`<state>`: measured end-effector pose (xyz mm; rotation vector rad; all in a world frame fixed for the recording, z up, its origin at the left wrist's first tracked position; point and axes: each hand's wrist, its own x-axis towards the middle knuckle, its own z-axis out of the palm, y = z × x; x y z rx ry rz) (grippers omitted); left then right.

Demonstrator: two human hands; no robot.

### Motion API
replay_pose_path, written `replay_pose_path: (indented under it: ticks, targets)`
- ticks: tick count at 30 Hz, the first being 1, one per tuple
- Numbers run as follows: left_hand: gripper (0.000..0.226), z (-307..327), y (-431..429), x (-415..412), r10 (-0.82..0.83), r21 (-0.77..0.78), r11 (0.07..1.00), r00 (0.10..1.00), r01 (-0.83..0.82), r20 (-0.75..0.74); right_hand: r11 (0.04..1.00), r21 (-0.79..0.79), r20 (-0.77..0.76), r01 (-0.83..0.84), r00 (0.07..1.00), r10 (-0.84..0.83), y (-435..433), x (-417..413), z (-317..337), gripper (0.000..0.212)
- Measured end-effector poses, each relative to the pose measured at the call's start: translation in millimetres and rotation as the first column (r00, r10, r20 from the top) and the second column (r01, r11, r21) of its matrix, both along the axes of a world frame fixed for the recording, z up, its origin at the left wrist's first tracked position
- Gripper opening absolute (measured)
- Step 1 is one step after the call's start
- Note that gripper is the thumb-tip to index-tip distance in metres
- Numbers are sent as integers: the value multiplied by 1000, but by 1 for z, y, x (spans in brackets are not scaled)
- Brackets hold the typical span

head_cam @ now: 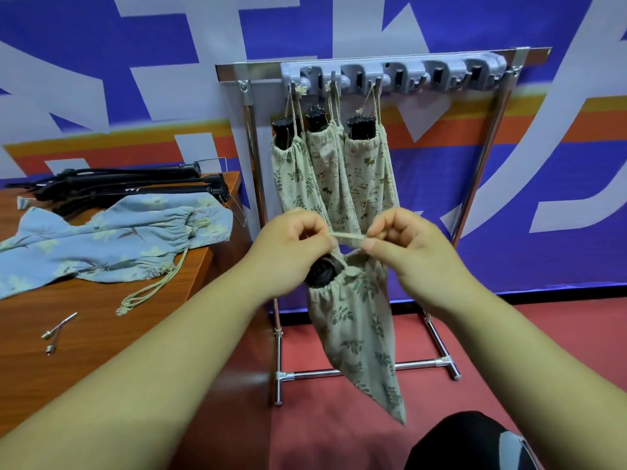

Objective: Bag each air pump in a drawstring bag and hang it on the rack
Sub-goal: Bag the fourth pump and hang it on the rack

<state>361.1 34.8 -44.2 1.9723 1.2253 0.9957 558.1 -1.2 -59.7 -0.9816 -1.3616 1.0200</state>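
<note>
Pinching one drawstring [347, 236], left hand [288, 247] and right hand [407, 247] are holding it between them. Below the fingers [372, 245], a leaf-print bag [356, 334] containing a pump [322, 271] is hanging.

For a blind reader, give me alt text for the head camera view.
The left hand and right hand pinch the drawstring of a leaf-print bag holding a black pump, before a rack where three bagged pumps hang. Blue bags and spare pumps lie on the table.

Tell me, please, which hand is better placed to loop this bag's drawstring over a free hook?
Probably the right hand: the left hand pinches the drawstring too, but the free hooks lie to the right.
</note>
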Motion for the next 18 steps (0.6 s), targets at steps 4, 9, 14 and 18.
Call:
replay_pose_path:
  ticks: [4, 9, 14, 18]
  targets:
    - [16, 17, 10, 33, 2, 76, 997, 1000, 0, -28, 999, 46, 80, 1, 997, -4, 6, 30, 16, 13]
    - [17, 48, 31, 94, 3, 137, 991, 996, 8, -84, 991, 92, 95, 100, 990, -109, 24, 79, 35, 16]
    - [18, 80, 63, 151, 29, 198, 980, 970, 20, -243, 976, 80, 91, 203, 973, -210, 54, 128, 53, 17]
    - [19, 98, 93, 177, 68, 229, 973, 960, -5, -271, 961, 124, 112, 246, 959, -260, 85, 154, 70, 13]
